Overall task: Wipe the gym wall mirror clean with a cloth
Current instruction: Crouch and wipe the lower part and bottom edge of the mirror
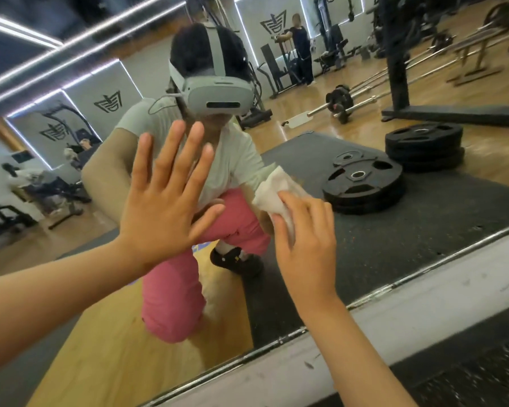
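The wall mirror (379,242) fills most of the head view, its metal bottom edge running diagonally from lower left to right. My left hand (165,198) presses flat on the glass with fingers spread and straight. To its right, my right hand (303,239) holds a crumpled white cloth (272,192) against the glass, fingers curled over it. The cloth shows above my fingertips, partly merged with its own reflection. My reflection crouches in the mirror behind both hands.
Below the mirror runs a white scuffed wall strip (394,318), then dark rubber floor (467,377) at lower right. The glass reflects stacked black weight plates (365,186), barbells, gym machines and another person standing far back.
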Motion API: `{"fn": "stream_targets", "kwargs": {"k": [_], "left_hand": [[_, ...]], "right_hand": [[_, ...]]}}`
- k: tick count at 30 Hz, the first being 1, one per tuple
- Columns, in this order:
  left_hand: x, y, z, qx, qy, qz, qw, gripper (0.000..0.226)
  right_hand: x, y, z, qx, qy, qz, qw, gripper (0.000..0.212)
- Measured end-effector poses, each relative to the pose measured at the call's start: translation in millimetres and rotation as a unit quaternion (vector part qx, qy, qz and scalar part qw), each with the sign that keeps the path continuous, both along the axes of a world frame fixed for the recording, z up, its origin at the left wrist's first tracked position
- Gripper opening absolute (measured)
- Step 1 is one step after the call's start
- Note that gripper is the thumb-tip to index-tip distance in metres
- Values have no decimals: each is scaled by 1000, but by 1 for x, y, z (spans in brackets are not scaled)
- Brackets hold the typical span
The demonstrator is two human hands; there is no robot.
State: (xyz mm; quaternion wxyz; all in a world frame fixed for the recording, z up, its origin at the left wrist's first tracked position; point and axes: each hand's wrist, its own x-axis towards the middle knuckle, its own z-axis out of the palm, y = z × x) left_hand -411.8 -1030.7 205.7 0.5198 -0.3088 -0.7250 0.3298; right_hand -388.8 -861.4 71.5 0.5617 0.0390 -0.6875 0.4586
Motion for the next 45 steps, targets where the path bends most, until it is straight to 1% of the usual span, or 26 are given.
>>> {"fn": "stream_targets", "kwargs": {"k": [3,6,9,13,16,20,25,27,30,33,37,40,43,45], "left_hand": [[1,1,0,2,-7,-1,1000,75],[0,0,0,2,-7,1,1000,76],[1,2,-1,3,1,3,1000,76],[1,2,0,-8,5,8,1000,76],[0,-1,-3,-7,6,7,1000,77],[-2,-1,-2,-3,11,5,1000,77],[-2,-1,-3,0,0,7,1000,77],[-1,-2,-4,1,-1,9,1000,78],[-3,-2,-5,1,-4,3,1000,78],[-4,-2,-6,7,3,-4,1000,76],[-3,2,-4,15,-12,-12,1000,76],[-2,0,-6,26,-23,-14,999,74],[-2,0,-5,26,-23,-21,999,73],[-1,-1,-4,33,-24,-34,999,73]], "right_hand": [[-2,15,1,8,0,7,1000,27],[-2,35,-4,-38,-12,32,999,27],[-7,52,-14,-91,-45,31,994,27],[-7,42,-13,-163,-63,56,983,28],[-1,25,-8,-170,-56,83,980,29],[2,6,9,-95,-31,117,988,30],[5,1,26,-71,-39,145,986,25],[3,10,28,-44,-51,150,986,24],[0,27,35,55,-75,137,986,21],[0,41,51,171,-80,106,976,22],[5,51,76,250,-127,58,958,26],[11,57,91,287,-165,51,942,23],[11,62,108,307,-222,39,925,23],[11,57,115,293,-253,33,922,23]]}}
